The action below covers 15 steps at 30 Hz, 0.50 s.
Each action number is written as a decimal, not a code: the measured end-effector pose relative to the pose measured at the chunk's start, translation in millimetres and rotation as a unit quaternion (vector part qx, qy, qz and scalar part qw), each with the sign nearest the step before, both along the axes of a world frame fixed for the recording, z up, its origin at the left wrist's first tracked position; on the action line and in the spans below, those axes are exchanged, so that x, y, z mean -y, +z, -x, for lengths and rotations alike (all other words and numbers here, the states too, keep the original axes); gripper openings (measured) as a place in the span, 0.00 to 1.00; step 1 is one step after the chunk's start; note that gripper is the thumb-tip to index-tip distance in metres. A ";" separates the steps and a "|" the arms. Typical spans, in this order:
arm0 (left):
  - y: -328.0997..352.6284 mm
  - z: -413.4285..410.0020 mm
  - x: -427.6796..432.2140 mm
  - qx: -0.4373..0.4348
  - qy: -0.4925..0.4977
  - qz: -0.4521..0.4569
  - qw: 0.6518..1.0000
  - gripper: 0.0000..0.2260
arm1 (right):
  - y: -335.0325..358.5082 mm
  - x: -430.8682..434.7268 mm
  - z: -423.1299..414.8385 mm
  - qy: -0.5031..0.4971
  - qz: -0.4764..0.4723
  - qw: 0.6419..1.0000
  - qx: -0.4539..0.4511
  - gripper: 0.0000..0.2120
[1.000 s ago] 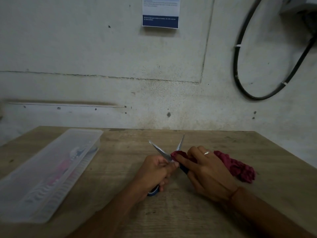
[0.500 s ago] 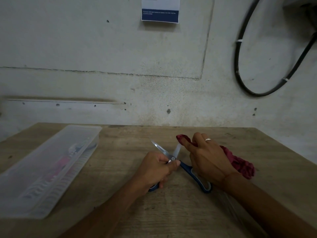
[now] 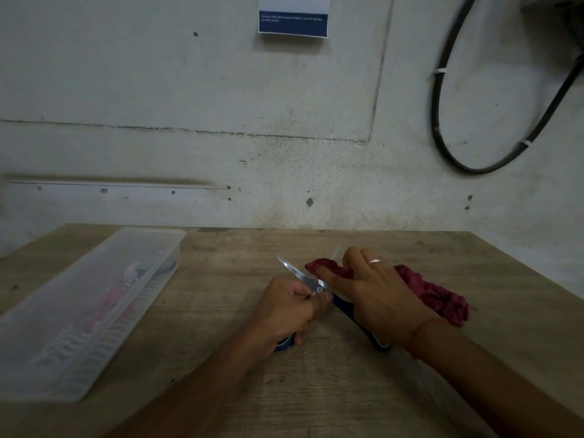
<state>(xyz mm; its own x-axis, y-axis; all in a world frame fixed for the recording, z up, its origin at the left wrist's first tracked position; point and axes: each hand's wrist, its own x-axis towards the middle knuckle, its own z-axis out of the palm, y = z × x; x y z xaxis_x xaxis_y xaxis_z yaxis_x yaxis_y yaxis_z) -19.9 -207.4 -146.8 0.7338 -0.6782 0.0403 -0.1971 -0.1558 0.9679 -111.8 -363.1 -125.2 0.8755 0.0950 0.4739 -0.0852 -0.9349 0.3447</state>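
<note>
Near the middle of the pale wooden surface (image 3: 347, 390): steel scissors with dark blue handles (image 3: 301, 275), lying low, blades spread wide apart. Clenched round one blue handle, thumb up by the pivot screw: the left hand (image 3: 284, 308). Other handle poking out beneath the right wrist, down by the wood. Laid across the second blade, with only its tip showing beyond the fingers: the right hand (image 3: 376, 295), grasping a crumpled dark red cloth (image 3: 433, 295) between forefinger and middle finger, one end at the fingertips against the blade, the rest bunched on the wood behind the hand, to the right. Silver ring (image 3: 374, 261) on one finger. Well apart to the left: a long clear plastic box (image 3: 170, 238), lid on, blurred pink and dark items inside. On the grey wall behind: a looped black cable (image 3: 434, 121) and a white-and-blue paper notice (image 3: 293, 17).
</note>
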 end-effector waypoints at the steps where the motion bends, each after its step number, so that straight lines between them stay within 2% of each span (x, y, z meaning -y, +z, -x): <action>1: -0.4 0.6 -1.4 -0.001 -0.004 0.003 1.000 0.13 | 4.0 3.0 -0.7 -0.020 -0.003 1.000 -0.015 0.33; 4: 0.2 2.9 -2.6 0.005 -0.013 -0.012 1.000 0.14 | 7.0 13.6 -4.4 -0.075 -0.043 0.995 -0.054 0.43; 8: 4.3 3.8 0.7 -0.016 -0.006 -0.034 0.999 0.14 | 7.1 14.9 -7.1 -0.114 -0.112 0.987 -0.022 0.45; 11: 6.0 5.5 0.3 -0.023 -0.012 -0.032 0.999 0.13 | 7.2 8.6 2.3 -0.040 -0.116 0.992 -0.008 0.44; 13: 5.5 6.7 -0.7 -0.018 -0.009 -0.024 1.000 0.12 | 5.2 -2.8 10.8 0.023 -0.114 0.991 -0.063 0.37; 15: 4.0 6.9 -1.4 -0.008 -0.009 -0.016 1.000 0.13 | 5.8 -5.0 13.1 0.025 -0.100 0.990 -0.100 0.35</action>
<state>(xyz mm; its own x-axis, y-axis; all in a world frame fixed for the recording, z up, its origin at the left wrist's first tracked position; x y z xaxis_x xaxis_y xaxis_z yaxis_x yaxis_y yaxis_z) -26.8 -206.0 -142.8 0.7222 -0.6917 0.0068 -0.1840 -0.1826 0.9658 -124.9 -358.1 -119.4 0.9504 0.0619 0.3048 0.0140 -0.9875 0.1568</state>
